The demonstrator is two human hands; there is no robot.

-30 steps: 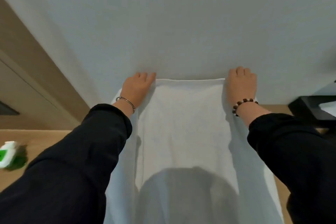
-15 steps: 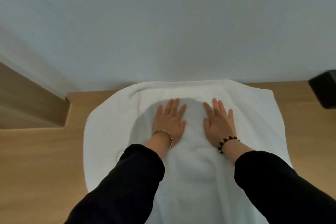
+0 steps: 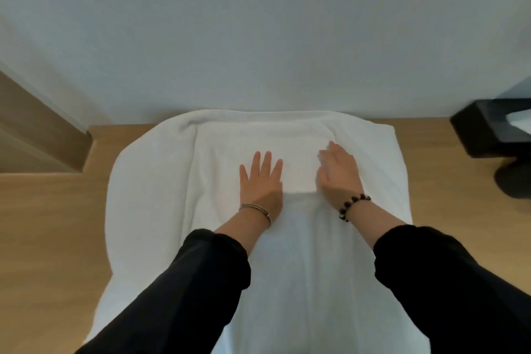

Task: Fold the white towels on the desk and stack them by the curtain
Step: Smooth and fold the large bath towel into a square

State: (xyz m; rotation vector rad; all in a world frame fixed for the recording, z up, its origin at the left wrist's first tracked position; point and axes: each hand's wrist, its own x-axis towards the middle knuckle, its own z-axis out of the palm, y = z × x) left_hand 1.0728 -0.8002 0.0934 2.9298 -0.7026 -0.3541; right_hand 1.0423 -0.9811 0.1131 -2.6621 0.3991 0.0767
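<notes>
Pressing the white towel [image 3: 155,210], the left hand [image 3: 260,185] lies flat, fingers [image 3: 266,162] spread; the blurred right hand [image 3: 338,174] seems flat too.

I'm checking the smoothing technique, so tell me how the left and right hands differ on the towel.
The left hand lies flat, palm down, with its fingers spread. The right hand is tilted, with its fingers held together. The left wrist wears a thin metal bangle, and the right wrist wears a dark bead bracelet. Both hands rest open on the white towel.
</notes>
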